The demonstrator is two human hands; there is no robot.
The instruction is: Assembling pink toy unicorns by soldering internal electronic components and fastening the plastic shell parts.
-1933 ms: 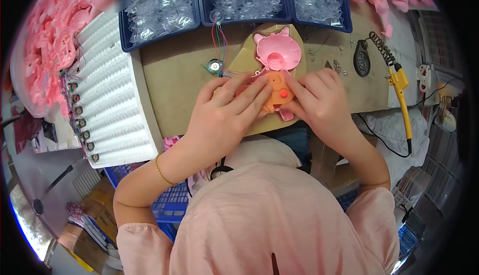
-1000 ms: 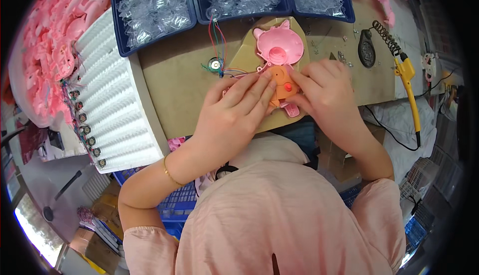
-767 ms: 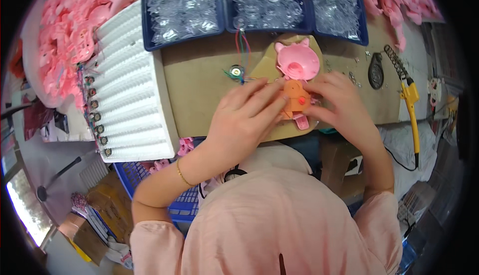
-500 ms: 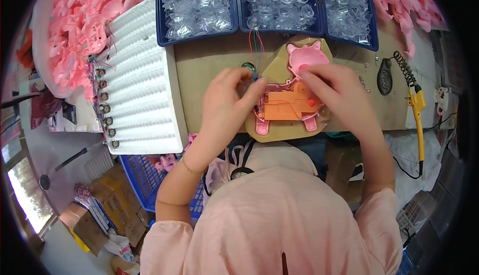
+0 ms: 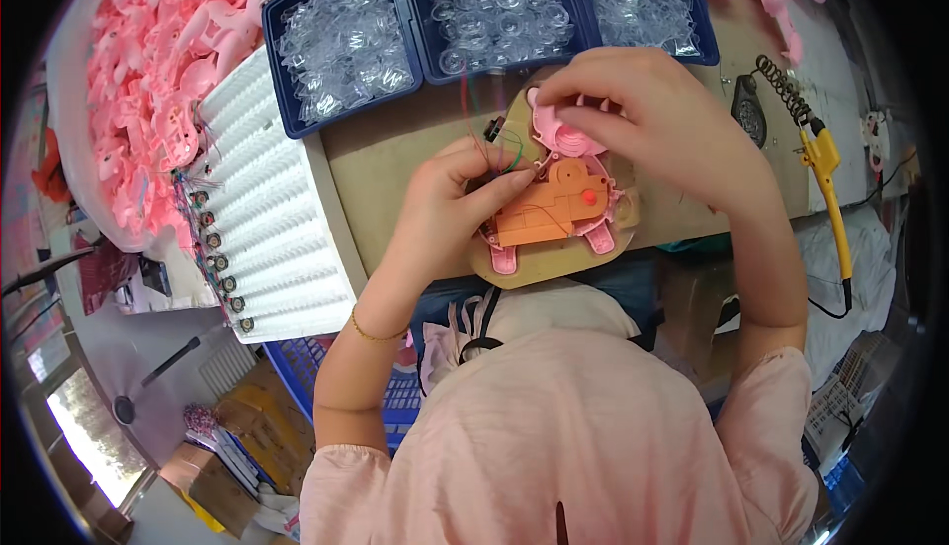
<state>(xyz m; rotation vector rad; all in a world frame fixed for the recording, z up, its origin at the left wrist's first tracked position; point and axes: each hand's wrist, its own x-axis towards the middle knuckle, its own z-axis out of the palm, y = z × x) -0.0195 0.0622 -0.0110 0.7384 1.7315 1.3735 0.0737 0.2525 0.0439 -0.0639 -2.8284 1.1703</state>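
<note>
I see the orange box [image 5: 547, 215] uncovered now: left hand [image 5: 443, 201] pinching wires [image 5: 517, 153], right hand [image 5: 660, 118] shifted farther, its grip unclear.

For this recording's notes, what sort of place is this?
Probably a toy-assembly workshop: an open pink toy shell on the bench, blue bins full of clear plastic parts, and what looks like a yellow-handled soldering iron at the right.

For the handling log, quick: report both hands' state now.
Left hand: curled at the thin wires; grip cannot be told.
Right hand: partly open over the pink shell, nothing visibly held.
</note>
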